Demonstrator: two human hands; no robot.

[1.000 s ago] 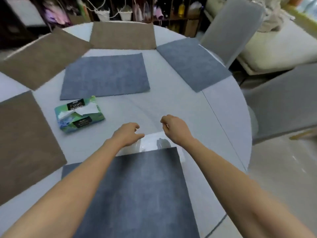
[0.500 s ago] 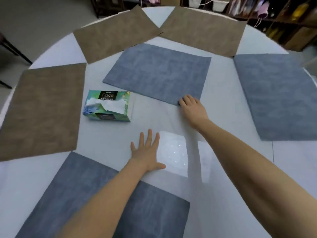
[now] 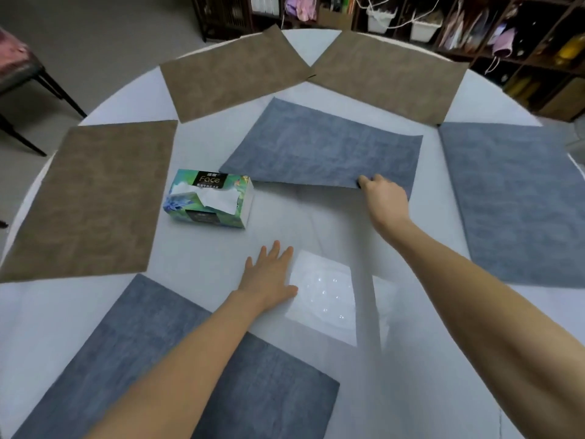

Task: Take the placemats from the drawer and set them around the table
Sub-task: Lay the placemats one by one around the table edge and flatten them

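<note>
Several placemats lie on the round white table (image 3: 221, 261). Three brown placemats sit along the left and far rim: one at the left (image 3: 91, 198), one at the far left (image 3: 231, 74), one at the far right (image 3: 386, 74). A blue placemat (image 3: 522, 198) lies at the right and another (image 3: 177, 369) near me. In the middle is a blue placemat (image 3: 323, 147); my right hand (image 3: 384, 196) pinches its near edge, which is lifted off the table. My left hand (image 3: 269, 277) rests flat on the tabletop with fingers spread.
A green tissue box (image 3: 209, 201) stands left of the middle placemat, close to its corner. Shelves with clutter (image 3: 411, 17) line the far side. A dark chair (image 3: 22, 77) stands on the floor at the far left.
My right hand has closed on the middle blue placemat's near edge and raised it. The view shifted from the near blue mat to the table's middle; my left hand moved onto the table.
</note>
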